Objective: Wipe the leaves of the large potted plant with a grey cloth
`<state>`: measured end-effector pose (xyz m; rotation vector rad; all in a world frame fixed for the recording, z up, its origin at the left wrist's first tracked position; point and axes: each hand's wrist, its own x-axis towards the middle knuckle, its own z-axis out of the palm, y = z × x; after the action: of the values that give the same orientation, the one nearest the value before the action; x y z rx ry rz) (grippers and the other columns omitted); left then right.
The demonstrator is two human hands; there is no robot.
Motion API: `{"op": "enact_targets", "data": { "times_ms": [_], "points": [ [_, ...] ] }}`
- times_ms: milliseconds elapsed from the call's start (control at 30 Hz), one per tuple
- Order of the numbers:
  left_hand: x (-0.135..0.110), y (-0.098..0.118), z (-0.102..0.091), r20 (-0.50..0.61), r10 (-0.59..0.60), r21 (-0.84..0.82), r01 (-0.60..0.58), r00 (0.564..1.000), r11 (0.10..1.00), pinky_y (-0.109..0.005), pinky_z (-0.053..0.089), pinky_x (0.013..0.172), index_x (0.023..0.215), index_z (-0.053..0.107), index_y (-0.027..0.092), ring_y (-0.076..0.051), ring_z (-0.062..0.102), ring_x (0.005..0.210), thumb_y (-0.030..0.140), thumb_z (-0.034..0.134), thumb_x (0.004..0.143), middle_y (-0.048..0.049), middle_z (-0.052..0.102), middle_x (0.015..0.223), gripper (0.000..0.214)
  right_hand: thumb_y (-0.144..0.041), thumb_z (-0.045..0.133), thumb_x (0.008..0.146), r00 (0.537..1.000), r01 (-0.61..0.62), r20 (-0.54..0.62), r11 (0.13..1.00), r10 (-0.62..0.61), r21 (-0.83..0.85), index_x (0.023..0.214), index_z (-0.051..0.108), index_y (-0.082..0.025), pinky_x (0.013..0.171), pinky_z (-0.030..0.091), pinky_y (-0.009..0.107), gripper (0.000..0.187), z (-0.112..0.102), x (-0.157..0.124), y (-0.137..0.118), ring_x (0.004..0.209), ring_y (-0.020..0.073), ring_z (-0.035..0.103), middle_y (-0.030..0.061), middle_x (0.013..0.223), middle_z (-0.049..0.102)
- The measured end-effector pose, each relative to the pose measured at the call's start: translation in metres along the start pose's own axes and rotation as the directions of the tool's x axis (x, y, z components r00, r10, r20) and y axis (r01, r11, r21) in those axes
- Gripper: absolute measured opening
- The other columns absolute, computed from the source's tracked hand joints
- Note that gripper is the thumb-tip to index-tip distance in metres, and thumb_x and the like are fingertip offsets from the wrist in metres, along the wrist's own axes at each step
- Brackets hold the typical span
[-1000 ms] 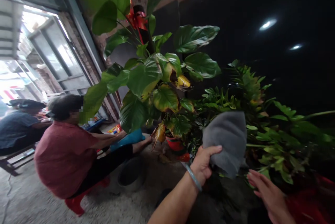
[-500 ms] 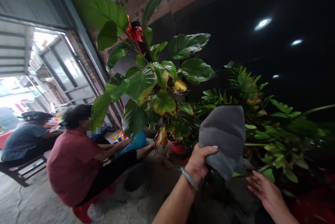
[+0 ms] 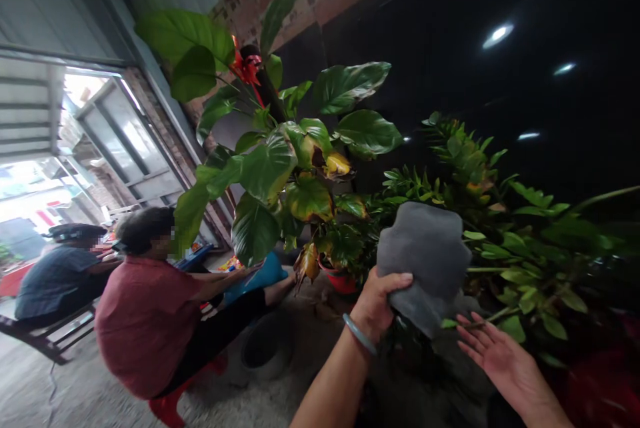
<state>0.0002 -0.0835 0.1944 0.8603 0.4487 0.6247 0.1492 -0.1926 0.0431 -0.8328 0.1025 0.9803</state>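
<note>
My left hand (image 3: pixel 379 305), with a pale bangle on its wrist, grips a grey cloth (image 3: pixel 425 258) and holds it against the foliage of a leafy plant (image 3: pixel 505 241) with small pointed leaves. My right hand (image 3: pixel 493 355) is open, palm up, with its fingers stretched under a thin stem of that same plant, just below and right of the cloth. Behind the cloth a tall plant (image 3: pixel 280 161) with broad green and yellowing leaves stands in a red pot (image 3: pixel 340 279). A red ribbon (image 3: pixel 245 68) is tied near its top.
A person in a red shirt (image 3: pixel 145 321) sits on a low red stool at the left, arms stretched towards a blue object (image 3: pixel 260 275). Another person in dark blue (image 3: pixel 55 278) sits on a bench behind. A dark round tub (image 3: pixel 265 348) lies on the concrete floor.
The view has drifted slightly right. My left hand and the cloth have dropped a little. My right hand has turned palm up and risen under the stem.
</note>
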Motion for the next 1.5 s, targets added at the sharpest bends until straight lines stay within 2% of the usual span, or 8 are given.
{"op": "enact_targets", "data": {
  "times_ms": [133, 267, 567, 800, 933, 1067, 1333, 1500],
  "points": [
    [0.001, -0.037, -0.023, -0.222, -0.157, 0.065, 0.176, 0.962, 0.982, -0.032, 0.046, 0.07, 0.079, 0.068, 0.011, -0.019, 0.061, 0.065, 0.017, 0.074, 0.043, -0.0058, 0.069, 0.07, 0.038, -0.029, 0.068, 0.053, 0.996, -0.065, 0.069, 0.995, 0.06, 0.069, 0.083, 0.067, -0.025, 0.063, 0.055, 0.037, 0.031, -0.002, -0.002, 0.001, 0.075, 0.024, 0.066, 0.0061, 0.082, 0.072],
    [-0.027, -0.055, -0.037, -0.15, -0.341, 0.134, 0.361, 0.928, 0.923, -0.032, 0.046, 0.07, 0.077, 0.07, 0.011, -0.02, 0.062, 0.065, 0.014, 0.07, 0.043, -0.0069, 0.07, 0.071, 0.034, -0.022, 0.072, 0.054, 0.989, -0.092, 0.118, 0.996, 0.091, -0.001, 0.08, 0.067, -0.026, 0.064, 0.055, 0.034, 0.027, -0.013, 0.006, 0.005, 0.075, 0.0231, 0.067, 0.0029, 0.075, 0.071],
    [0.009, -0.002, -0.004, -0.094, -0.01, 0.017, 0.012, 0.996, 1.0, -0.028, 0.047, 0.068, 0.083, 0.068, 0.011, -0.017, 0.062, 0.065, 0.022, 0.079, 0.041, -0.0047, 0.069, 0.071, 0.045, -0.03, 0.07, 0.054, 0.985, -0.067, 0.164, 0.994, 0.052, 0.087, 0.083, 0.069, -0.021, 0.084, 0.05, 0.038, 0.03, -0.007, 0.01, 0.01, 0.096, 0.0272, 0.064, 0.0109, 0.091, 0.072],
    [-0.024, -0.045, -0.032, -0.094, -0.331, 0.173, 0.342, 0.939, 0.923, -0.032, 0.046, 0.069, 0.08, 0.069, 0.008, -0.021, 0.062, 0.066, 0.02, 0.078, 0.039, -0.0084, 0.069, 0.073, 0.043, -0.025, 0.07, 0.057, 0.985, -0.048, 0.17, 0.997, 0.037, 0.061, 0.076, 0.069, -0.027, 0.085, 0.05, 0.045, 0.019, -0.023, 0.023, 0.013, 0.083, 0.0277, 0.067, 0.0043, 0.078, 0.072],
    [-0.022, -0.012, -0.016, 0.022, -0.214, 0.096, 0.211, 0.977, 0.973, -0.03, 0.046, 0.07, 0.089, 0.069, 0.01, -0.021, 0.063, 0.071, 0.025, 0.08, 0.041, -0.0101, 0.07, 0.081, 0.051, -0.03, 0.071, 0.056, 0.982, -0.039, 0.188, 0.997, 0.026, 0.062, 0.073, 0.068, -0.027, 0.091, 0.046, 0.045, 0.018, -0.022, 0.021, 0.012, 0.089, 0.0279, 0.065, 0.0048, 0.078, 0.072],
    [0.008, 0.006, -0.007, -0.132, -0.031, -0.036, 0.027, 0.991, 0.999, -0.027, 0.046, 0.065, 0.082, 0.067, 0.013, -0.015, 0.059, 0.061, 0.028, 0.081, 0.042, -0.0036, 0.067, 0.071, 0.045, -0.034, 0.072, 0.054, 0.98, -0.049, 0.195, 0.997, 0.036, 0.063, 0.079, 0.069, -0.023, 0.095, 0.042, 0.044, 0.027, -0.012, 0.015, 0.01, 0.102, 0.0298, 0.061, 0.0099, 0.092, 0.071],
    [-0.028, -0.055, -0.036, -0.158, -0.296, 0.173, 0.321, 0.942, 0.931, -0.032, 0.046, 0.07, 0.079, 0.069, 0.011, -0.018, 0.059, 0.066, 0.02, 0.078, 0.036, -0.0055, 0.068, 0.071, 0.046, -0.025, 0.071, 0.055, 0.989, -0.056, 0.139, 0.997, 0.048, 0.054, 0.076, 0.068, -0.025, 0.08, 0.053, 0.037, 0.02, -0.011, 0.008, 0.01, 0.089, 0.0266, 0.065, 0.0062, 0.085, 0.072],
    [-0.034, -0.02, -0.018, 0.018, -0.238, 0.132, 0.234, 0.971, 0.963, -0.031, 0.045, 0.068, 0.085, 0.069, 0.01, -0.019, 0.06, 0.065, 0.018, 0.074, 0.039, -0.008, 0.068, 0.074, 0.047, -0.028, 0.069, 0.057, 0.993, -0.064, 0.1, 0.997, 0.059, 0.049, 0.068, 0.066, -0.027, 0.082, 0.052, 0.042, 0.012, -0.013, 0.008, 0.007, 0.084, 0.0274, 0.066, 0.0048, 0.077, 0.071]
  ]
}}
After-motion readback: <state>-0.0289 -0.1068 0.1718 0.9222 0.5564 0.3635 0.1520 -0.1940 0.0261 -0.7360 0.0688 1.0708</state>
